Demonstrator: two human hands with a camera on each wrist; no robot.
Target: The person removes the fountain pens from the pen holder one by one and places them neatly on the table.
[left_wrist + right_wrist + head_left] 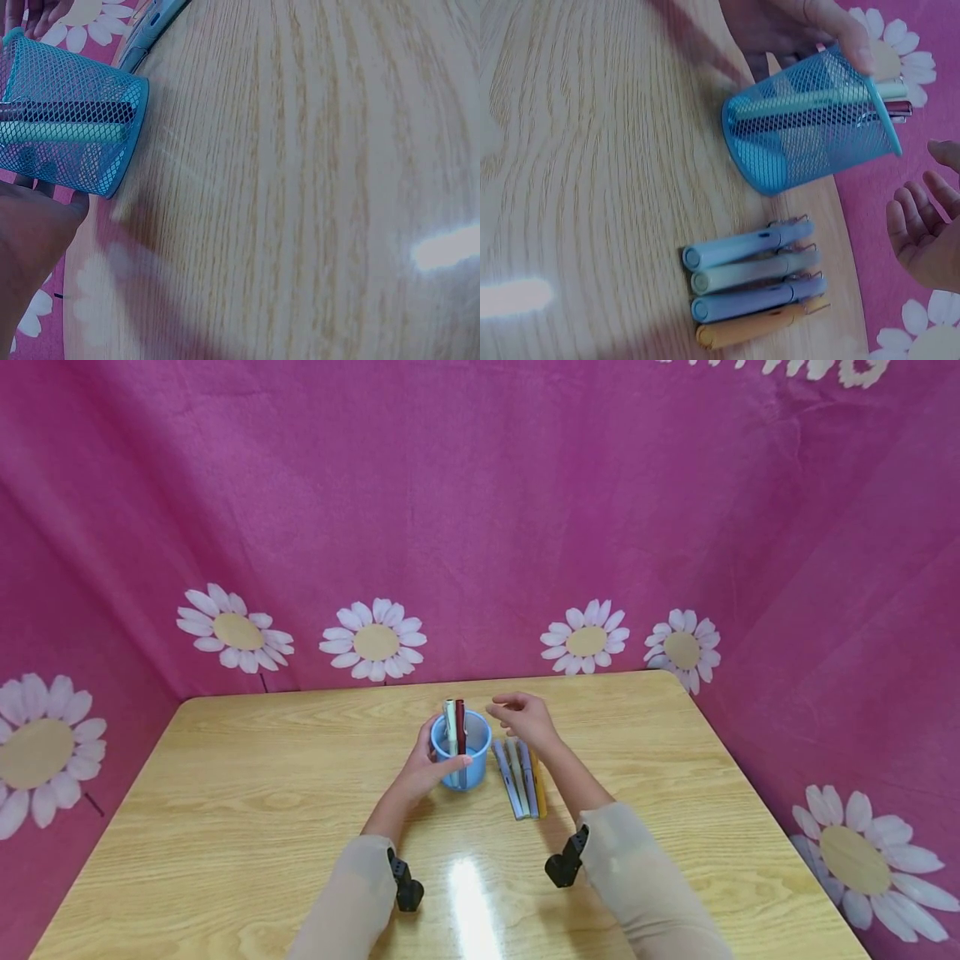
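Observation:
My left hand (422, 770) grips a blue mesh pen cup (475, 774) from its left side, thumb across the front near the rim. Inside the cup stand a pale green pen (451, 727) and a dark red pen (461, 723), both leaning to the left side with their clip ends above the rim. To the right of the cup, my right hand (525, 718) hovers with loosely bent fingers and nothing in them. Below it, a light blue pen (742, 246), a pale greenish pen (754, 272), a purple-blue pen (757, 298) and an orange pen (761, 322) lie side by side.
The wooden table (262, 793) has a bright glare patch near its front. Behind and beside it hangs a magenta curtain (465, 527) printed with white daisies. A black wrist camera (408, 890) sits on the left sleeve, another (564, 862) on the right.

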